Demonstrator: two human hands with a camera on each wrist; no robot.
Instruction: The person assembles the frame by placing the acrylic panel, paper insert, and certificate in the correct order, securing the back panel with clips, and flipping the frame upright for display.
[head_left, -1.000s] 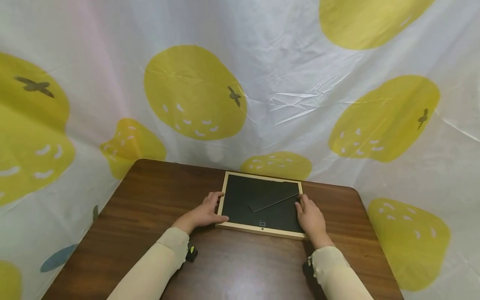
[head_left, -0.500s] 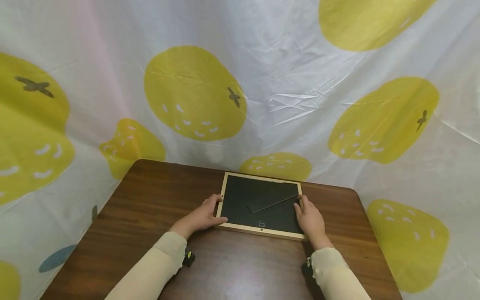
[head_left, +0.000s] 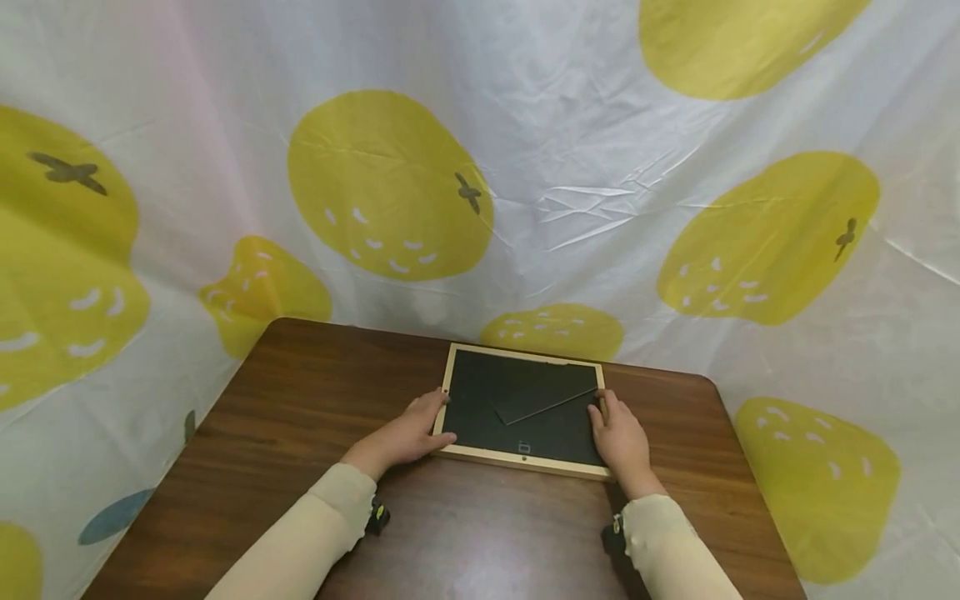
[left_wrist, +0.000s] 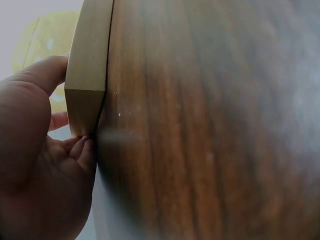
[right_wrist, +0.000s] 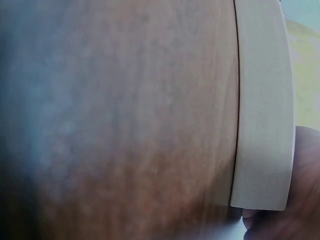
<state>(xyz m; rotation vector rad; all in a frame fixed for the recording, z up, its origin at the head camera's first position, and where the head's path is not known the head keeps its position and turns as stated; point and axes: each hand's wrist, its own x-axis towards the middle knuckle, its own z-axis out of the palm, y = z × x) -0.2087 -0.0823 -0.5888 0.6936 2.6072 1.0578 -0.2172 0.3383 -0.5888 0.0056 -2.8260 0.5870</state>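
Note:
A wood-edged picture frame (head_left: 480, 383) lies flat near the back of the table, its black backing facing up. Set into the backing is a thin dark stand flap (head_left: 547, 407), outlined by an angled line. My left hand (head_left: 405, 429) grips the frame's left side by the near corner, thumb over the top edge. In the left wrist view, fingers (left_wrist: 82, 150) curl against the pale wooden corner. On the opposite side, my right hand (head_left: 622, 433) holds the right edge, thumb on the backing and fingers along the outside. The right wrist view shows mostly the frame's wooden side (right_wrist: 265, 105).
The brown wooden table (head_left: 480, 542) has rounded back corners. A white curtain (head_left: 562, 167) printed with yellow fruit hangs behind and around it, close to the frame's far edge. Dark wrist cameras (head_left: 378, 518) sit under both cream sleeves.
My left fingers have shifted slightly toward me along the frame's left edge, uncovering a small dark hole there. The frame and my right hand look nearly unmoved.

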